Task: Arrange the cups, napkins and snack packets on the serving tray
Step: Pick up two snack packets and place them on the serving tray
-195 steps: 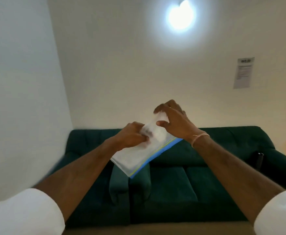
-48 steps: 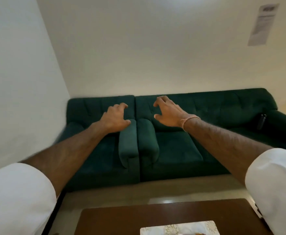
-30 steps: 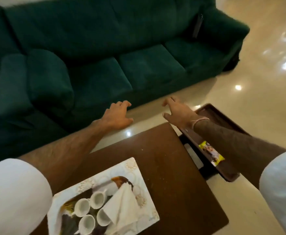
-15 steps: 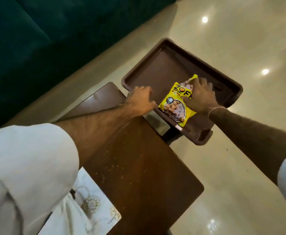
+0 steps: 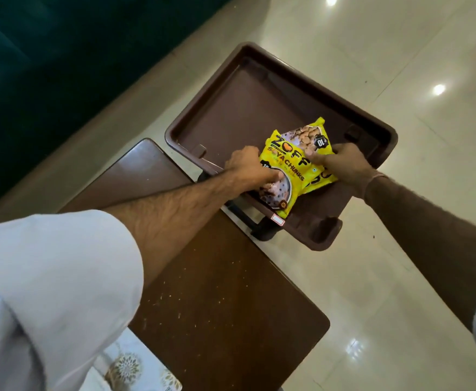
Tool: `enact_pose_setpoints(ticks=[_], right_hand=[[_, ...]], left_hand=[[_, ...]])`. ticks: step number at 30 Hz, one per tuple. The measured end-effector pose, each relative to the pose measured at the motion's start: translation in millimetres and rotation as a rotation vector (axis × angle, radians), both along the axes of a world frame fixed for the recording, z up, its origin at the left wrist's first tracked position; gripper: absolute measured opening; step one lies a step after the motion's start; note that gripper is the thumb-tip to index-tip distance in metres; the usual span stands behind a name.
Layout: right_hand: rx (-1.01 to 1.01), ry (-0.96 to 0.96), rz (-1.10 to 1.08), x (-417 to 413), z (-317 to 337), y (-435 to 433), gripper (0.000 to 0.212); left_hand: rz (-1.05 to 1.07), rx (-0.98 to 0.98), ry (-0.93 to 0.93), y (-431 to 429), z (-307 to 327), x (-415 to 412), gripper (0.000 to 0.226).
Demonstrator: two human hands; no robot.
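Note:
Yellow snack packets (image 5: 293, 162) lie overlapped in a dark brown tray-shaped stool top (image 5: 231, 111) beside the table. My left hand (image 5: 248, 167) grips the near packet at its left edge, thumb on its face. My right hand (image 5: 341, 162) pinches the right edge of the packets. A corner of the white patterned serving tray (image 5: 135, 368) shows at the bottom edge, mostly hidden by my left sleeve; the cups and napkins on it are out of sight.
The dark wooden table (image 5: 217, 292) lies under my left arm, its far corner touching the brown tray top. A green sofa (image 5: 48, 66) fills the upper left. Glossy cream floor tiles (image 5: 400, 277) spread to the right.
My left hand has moved from the tray rim onto the yellow packets and taken hold. My right hand has shifted to the packets' right edge. The view has closed in on the brown tray.

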State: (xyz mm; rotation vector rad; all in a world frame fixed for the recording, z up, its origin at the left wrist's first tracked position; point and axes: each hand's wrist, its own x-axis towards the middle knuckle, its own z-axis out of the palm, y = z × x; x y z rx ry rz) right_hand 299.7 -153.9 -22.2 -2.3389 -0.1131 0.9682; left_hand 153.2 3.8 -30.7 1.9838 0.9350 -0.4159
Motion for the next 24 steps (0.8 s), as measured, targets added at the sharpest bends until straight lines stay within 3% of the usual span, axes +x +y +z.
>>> enact_pose_setpoints(ticks=[3, 7, 16, 22, 24], right_hand=[[0.153, 0.17, -0.007, 5, 10, -5, 0.04], [0.23, 0.166, 0.093, 14, 32, -5, 0.031], [0.399, 0.249, 0.349, -27, 117, 48, 0.058], [0.475, 0.263, 0.57, -115, 211, 127, 0.031], [0.495, 0.276, 0.681, -147, 246, 155, 0.021]], left_hand=[[0.138, -0.2, -0.063, 4, 13, -5, 0.046], [0.335, -0.399, -0.189, 12, 32, -23, 0.043], [0.717, -0.679, -0.563, 55, 97, -136, 0.058], [0.756, -0.705, -0.694, 89, 179, -244, 0.032], [0.757, -0.725, -0.726, 98, 215, -277, 0.033]])
